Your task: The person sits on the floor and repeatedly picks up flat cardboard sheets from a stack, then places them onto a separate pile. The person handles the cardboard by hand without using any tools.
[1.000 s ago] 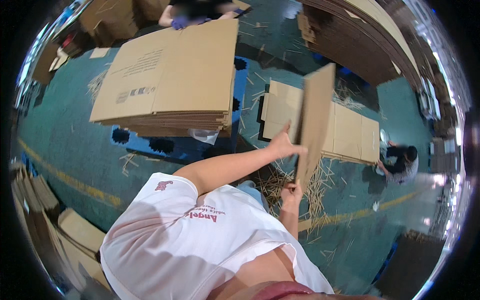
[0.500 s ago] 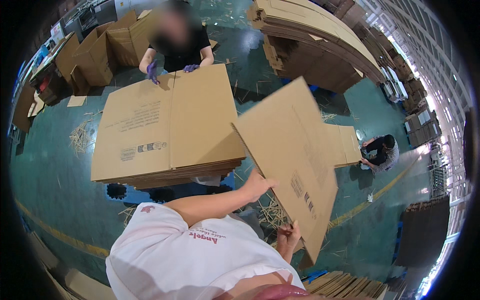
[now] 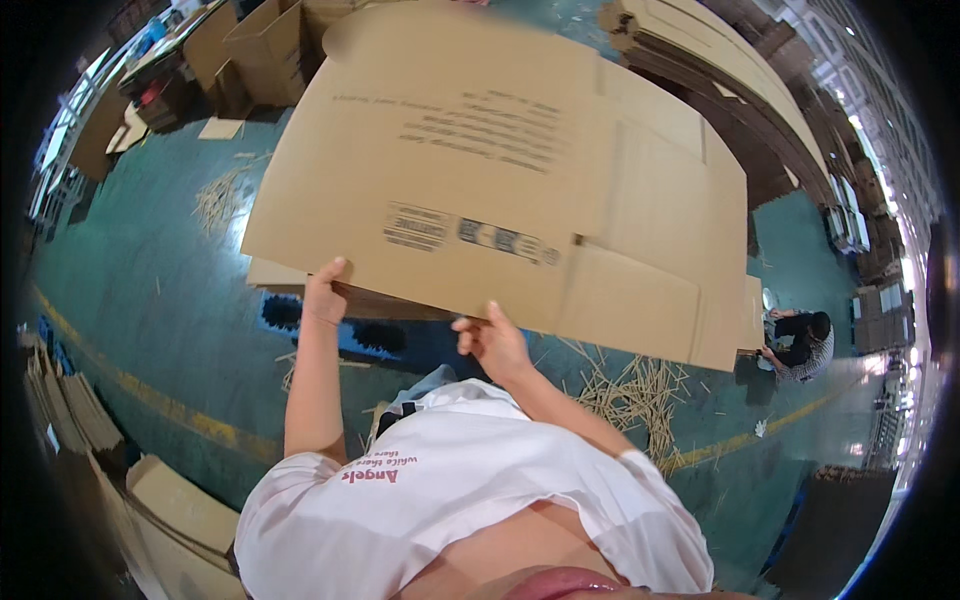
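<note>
A large flat cardboard box blank (image 3: 480, 190) with dark print spreads before me over a stack of cardboard (image 3: 275, 273). My left hand (image 3: 325, 292) is closed on its near edge toward the left, thumb on top and fingers underneath. Farther right along that edge, my right hand (image 3: 495, 345) has its thumb at the cardboard and its fingers curled below. The blank hides most of the stack. Whether it rests on the stack or is held just above it, I cannot tell.
The stack is on a blue pallet (image 3: 375, 340). Loose cardboard strips (image 3: 630, 395) litter the green floor right of me. A co-worker (image 3: 803, 340) crouches at far right. Tall cardboard stacks (image 3: 740, 90) stand at the back right; more cardboard (image 3: 185, 505) lies near left.
The blank has swung from a tilted position on my right to the left, over the stack. Both hands moved left with it. It now covers the person across the stack.
</note>
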A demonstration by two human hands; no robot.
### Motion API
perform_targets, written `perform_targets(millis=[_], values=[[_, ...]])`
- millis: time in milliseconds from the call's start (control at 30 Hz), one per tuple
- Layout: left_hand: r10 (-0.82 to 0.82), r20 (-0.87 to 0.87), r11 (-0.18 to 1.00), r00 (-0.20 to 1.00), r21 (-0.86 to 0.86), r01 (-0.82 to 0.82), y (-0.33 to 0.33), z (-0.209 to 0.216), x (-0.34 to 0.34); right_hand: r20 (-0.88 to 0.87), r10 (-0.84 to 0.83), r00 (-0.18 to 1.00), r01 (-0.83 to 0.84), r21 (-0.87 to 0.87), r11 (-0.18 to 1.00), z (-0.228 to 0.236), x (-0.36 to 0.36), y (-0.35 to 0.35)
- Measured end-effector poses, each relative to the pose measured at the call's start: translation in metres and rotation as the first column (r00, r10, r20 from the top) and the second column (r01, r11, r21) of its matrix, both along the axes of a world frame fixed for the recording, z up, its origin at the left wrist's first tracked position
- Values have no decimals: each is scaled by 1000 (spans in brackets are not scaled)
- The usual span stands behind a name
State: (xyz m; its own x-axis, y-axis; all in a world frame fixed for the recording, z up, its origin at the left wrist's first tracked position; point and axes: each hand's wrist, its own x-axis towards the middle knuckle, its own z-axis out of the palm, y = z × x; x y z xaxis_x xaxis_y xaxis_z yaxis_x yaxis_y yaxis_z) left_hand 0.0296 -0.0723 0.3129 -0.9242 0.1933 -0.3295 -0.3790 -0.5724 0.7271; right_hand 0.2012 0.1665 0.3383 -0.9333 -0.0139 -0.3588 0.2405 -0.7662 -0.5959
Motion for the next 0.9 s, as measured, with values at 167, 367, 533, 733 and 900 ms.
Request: perform_targets(millis=[167,367,533,733,900], values=[[282,224,937,933,-274,-218,-95,-107,-15,323,327,888,-334,-35,942,-55,-31,-46],[-177,-430,421,886,-846,-327,-30,-103,21,585,183,790,-90,-185,979,-102,18,56],[-875,-228,84,427,-940,-331,78,-34,58,558,-727,402,866,28,500,-105,63,197],[-950,-93,3,300,-957,-289,109,-70,14,318,-836,447,886,-290,363,-91,57,323],[-965,-127,35,229,-929,-367,99,-78,16,756,-564,333,559,323,763,-105,59,350]])
